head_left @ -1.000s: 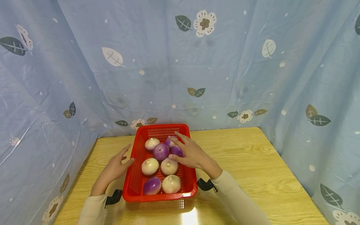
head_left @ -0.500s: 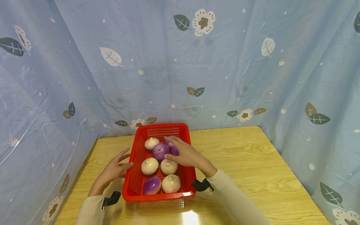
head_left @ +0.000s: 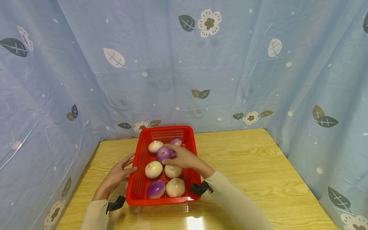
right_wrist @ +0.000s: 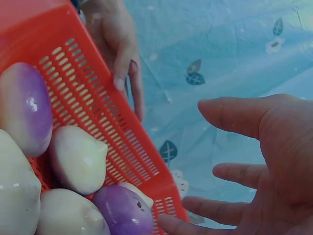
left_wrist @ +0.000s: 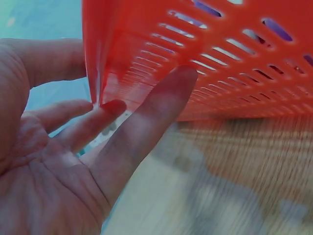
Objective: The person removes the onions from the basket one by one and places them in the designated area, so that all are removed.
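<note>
Several purple-and-white turnips lie in a red plastic basket (head_left: 164, 202). My right hand (head_left: 185, 158) reaches in over the right side, thumb and fingers spread around a purple turnip (head_left: 163, 154). In the right wrist view the fingers are apart, with nothing between them. It partly covers a white turnip (head_left: 173, 172) in the head view. My left hand (head_left: 116, 175) is at the basket's left rim. Its thumb lies over the lip and its fingers (left_wrist: 161, 105) touch the slotted outer wall in the left wrist view.
The basket stands on a wood-grain table (head_left: 244, 172), near its back left. A light blue patterned curtain (head_left: 161, 64) hangs behind and along both sides. Other turnips lie close by: a purple one (head_left: 156, 189) at the front and a white one (head_left: 155, 146) at the back.
My right hand has moved left and lower, from the right-hand turnips to the purple middle one. My left hand has come in against the rim. The basket has stayed in place.
</note>
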The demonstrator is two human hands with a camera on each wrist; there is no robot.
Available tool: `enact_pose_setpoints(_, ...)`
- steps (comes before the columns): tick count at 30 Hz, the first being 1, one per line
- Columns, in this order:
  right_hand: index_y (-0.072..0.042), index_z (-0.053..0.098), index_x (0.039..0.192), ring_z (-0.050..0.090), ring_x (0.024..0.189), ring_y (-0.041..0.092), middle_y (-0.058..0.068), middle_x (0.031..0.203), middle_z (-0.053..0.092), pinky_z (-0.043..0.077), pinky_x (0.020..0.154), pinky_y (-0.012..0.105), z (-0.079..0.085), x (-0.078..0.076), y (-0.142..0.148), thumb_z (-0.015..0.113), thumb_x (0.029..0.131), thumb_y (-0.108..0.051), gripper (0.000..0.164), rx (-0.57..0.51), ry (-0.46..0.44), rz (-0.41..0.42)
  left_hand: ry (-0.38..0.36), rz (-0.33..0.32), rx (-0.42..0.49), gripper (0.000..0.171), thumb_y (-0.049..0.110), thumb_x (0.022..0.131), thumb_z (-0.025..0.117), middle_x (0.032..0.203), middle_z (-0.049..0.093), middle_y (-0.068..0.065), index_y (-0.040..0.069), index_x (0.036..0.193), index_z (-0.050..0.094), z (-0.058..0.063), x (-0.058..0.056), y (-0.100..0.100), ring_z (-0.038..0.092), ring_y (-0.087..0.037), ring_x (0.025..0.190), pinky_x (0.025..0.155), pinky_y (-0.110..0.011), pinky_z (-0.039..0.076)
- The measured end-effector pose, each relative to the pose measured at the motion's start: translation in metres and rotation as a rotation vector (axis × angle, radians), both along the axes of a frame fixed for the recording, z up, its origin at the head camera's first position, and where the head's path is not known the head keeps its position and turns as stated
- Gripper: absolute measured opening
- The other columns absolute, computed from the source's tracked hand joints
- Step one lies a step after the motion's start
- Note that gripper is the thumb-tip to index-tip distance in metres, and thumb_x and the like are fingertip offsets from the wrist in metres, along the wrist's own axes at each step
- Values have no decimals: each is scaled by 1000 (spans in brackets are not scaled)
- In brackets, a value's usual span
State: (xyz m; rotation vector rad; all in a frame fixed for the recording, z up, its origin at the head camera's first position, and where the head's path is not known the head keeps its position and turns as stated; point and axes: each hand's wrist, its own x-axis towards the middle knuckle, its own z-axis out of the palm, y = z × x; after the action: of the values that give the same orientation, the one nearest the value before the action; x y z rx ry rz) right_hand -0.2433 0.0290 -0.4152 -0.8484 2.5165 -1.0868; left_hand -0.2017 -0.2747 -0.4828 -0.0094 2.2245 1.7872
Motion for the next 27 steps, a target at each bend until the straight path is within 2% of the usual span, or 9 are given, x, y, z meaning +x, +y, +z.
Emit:
enact_pose_setpoints(11, -23, 41, 141, 50, 125, 28, 11, 134, 55, 40, 104, 44, -4, -15, -18, 70, 80, -37, 69, -13, -80, -62, -15, 27, 36, 74, 20, 88, 63, 151, 29, -18, 29, 148, 23, -4, -1, -1, 63, -32, 105, 79, -47, 56)
enact_pose_setpoints(18, -24, 45, 138, 53, 120, 28, 10, 131, 56, 45, 97, 43, -14, -30, -29, 70, 76, -30, 67, -35, -185, -139, -25, 16, 55, 72, 21, 89, 62, 152, 27, -17, 30, 148, 22, -6, 0, -1, 62, -32, 108, 80, -47, 55)
enact_pose_setpoints(22, -20, 45, 138, 56, 114, 24, 11, 129, 56, 47, 95, 41, -21, -38, -34, 68, 76, -27, 67, -53, -237, -167, -28, 18, 60, 73, 21, 88, 63, 152, 28, -17, 30, 148, 23, -6, 0, -2, 62, -32, 108, 80, -46, 56)
enact_pose_setpoints(27, -17, 45, 138, 55, 115, 22, 10, 129, 56, 47, 95, 39, -29, -45, -39, 68, 76, -27, 67, -39, -238, -180, -26, 7, 73, 72, 21, 89, 62, 152, 28, -17, 31, 148, 23, -6, -1, -3, 62, -33, 108, 80, -47, 56)
